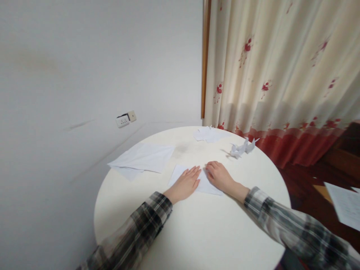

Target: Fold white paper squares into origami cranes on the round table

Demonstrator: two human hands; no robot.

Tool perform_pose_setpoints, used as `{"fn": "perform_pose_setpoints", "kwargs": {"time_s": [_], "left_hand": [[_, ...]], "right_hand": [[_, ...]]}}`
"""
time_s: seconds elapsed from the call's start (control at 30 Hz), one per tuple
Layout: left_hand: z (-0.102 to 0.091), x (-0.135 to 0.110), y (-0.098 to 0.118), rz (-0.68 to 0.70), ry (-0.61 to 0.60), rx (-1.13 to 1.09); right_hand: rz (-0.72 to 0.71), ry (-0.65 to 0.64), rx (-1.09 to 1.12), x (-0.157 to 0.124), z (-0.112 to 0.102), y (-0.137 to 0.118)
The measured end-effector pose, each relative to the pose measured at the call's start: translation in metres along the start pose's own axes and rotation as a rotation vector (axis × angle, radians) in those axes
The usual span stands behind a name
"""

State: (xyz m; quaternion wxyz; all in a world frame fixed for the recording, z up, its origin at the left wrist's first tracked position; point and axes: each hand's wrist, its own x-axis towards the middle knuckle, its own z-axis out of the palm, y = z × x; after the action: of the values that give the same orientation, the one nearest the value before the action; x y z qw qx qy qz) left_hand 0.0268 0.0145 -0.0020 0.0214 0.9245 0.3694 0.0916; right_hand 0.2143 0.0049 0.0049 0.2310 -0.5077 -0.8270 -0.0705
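A white sheet of paper lies on the round white table under both hands. My left hand rests flat on it, fingers stretched out and pointing up and to the right. Beside it, my right hand is closed, with its curled fingers at the upper right edge of the sheet. Whether those fingers pinch the paper is hidden. A small gap separates the two hands. Part of the sheet is covered by the left hand.
Larger white sheets lie at the table's left. Folded paper shapes with pointed tips stand at the right, and more white paper lies at the far edge. Beyond are a wall socket and a flowered curtain.
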Motion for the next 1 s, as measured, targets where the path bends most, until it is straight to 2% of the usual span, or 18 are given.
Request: {"fn": "perform_pose_setpoints", "kwargs": {"time_s": [0.17,0.3,0.5,0.63,0.83,1.0], "left_hand": [[0.001,0.004,0.006,0.018,-0.003,-0.014],[-0.002,0.006,0.000,-0.004,-0.028,-0.028],[-0.007,0.008,-0.015,-0.080,-0.074,-0.048],[-0.008,0.007,-0.019,-0.103,-0.075,-0.047],[-0.011,0.000,-0.014,-0.044,-0.057,-0.079],[-0.014,-0.002,-0.012,-0.037,-0.066,-0.093]], "right_hand": [[-0.097,-0.072,0.126,-0.002,0.011,-0.006],[-0.055,-0.190,0.135,-0.004,0.014,-0.001],[-0.019,-0.323,0.148,-0.002,0.006,0.000],[0.008,-0.288,0.164,-0.002,0.008,0.005],[0.162,-0.122,0.090,0.001,0.018,0.024],[0.211,-0.076,0.066,0.003,0.013,0.029]]}}
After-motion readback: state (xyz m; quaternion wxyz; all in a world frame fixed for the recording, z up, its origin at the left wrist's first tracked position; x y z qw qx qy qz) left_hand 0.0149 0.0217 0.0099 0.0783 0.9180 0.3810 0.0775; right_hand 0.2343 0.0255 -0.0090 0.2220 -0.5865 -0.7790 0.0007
